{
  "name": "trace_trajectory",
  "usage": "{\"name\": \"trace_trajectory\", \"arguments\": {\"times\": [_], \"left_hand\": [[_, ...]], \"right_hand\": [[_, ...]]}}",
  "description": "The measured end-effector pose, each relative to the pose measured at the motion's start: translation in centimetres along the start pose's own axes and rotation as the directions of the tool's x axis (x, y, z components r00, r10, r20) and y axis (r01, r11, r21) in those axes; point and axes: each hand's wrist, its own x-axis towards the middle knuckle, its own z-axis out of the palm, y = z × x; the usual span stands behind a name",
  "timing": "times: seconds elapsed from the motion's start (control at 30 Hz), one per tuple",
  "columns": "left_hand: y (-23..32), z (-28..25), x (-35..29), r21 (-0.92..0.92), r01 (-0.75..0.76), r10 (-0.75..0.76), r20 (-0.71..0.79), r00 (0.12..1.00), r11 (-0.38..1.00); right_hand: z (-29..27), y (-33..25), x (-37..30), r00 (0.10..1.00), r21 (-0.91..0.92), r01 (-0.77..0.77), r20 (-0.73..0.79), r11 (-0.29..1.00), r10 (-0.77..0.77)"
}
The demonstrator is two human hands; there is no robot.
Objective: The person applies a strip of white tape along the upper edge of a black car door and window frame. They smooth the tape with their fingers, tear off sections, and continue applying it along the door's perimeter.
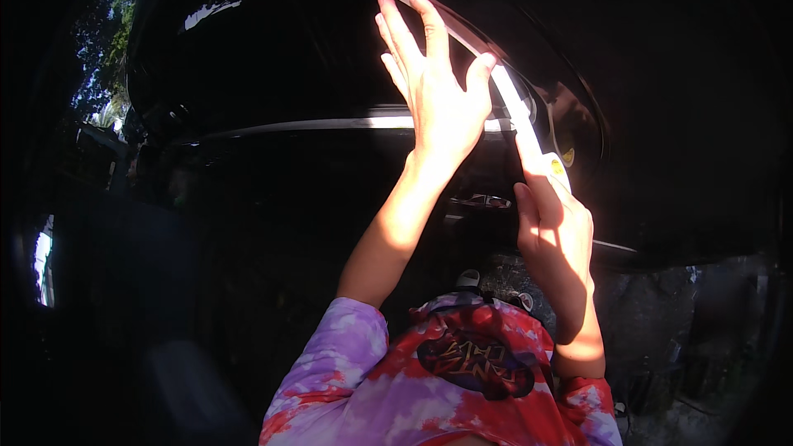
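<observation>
A pale trim strip point(467, 32) curves down along the window edge of a glossy black car point(289, 49). My left hand point(438, 95) is open with its fingers spread, its fingertips and thumb at the strip. Lower down, my right hand point(562, 231) is closed, its index finger stretched upward along the strip's bright, sunlit lower part point(514, 99). Against those fingers shows a small white piece with a yellow patch point(557, 167), mirrored in the paint beside it. Glare and the fingers hide what kind of thing it is.
A second bright trim line point(330, 125) runs across the car below the window glass. Under it is a shiny door handle point(481, 201). My shoes point(468, 278) stand on dark ground close to the car. Green leaves point(116, 25) show at the far left.
</observation>
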Motion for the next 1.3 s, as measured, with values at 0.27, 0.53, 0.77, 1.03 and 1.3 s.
{"name": "trace_trajectory", "arguments": {"times": [0.27,0.53,0.77,1.03,1.3], "left_hand": [[-0.1,0.8,0.2,0.022,-0.044,0.045,-0.028,0.999,0.999],[0.3,1.2,0.5,-0.001,-0.094,0.094,-0.063,0.994,0.996],[-0.2,1.4,0.3,-0.027,-0.094,0.094,-0.014,0.995,0.995],[-0.1,1.8,0.6,-0.03,-0.103,0.103,0.011,0.995,0.994],[0.3,2.0,0.5,-0.049,-0.116,0.118,0.025,0.993,0.992]], "right_hand": [[-0.3,-0.4,1.7,0.986,-0.049,-0.138,0.087,0.989,0.141],[2.3,2.2,0.8,0.985,-0.084,0.023,-0.169,0.996,-0.037],[-0.9,-0.3,2.4,0.994,-0.051,-0.109,0.023,0.993,0.11],[0.0,3.0,3.0,0.992,0.191,0.123,-0.027,0.974,-0.12],[-0.7,3.5,3.3,0.997,0.36,-0.017,0.077,0.933,-0.011]]}}
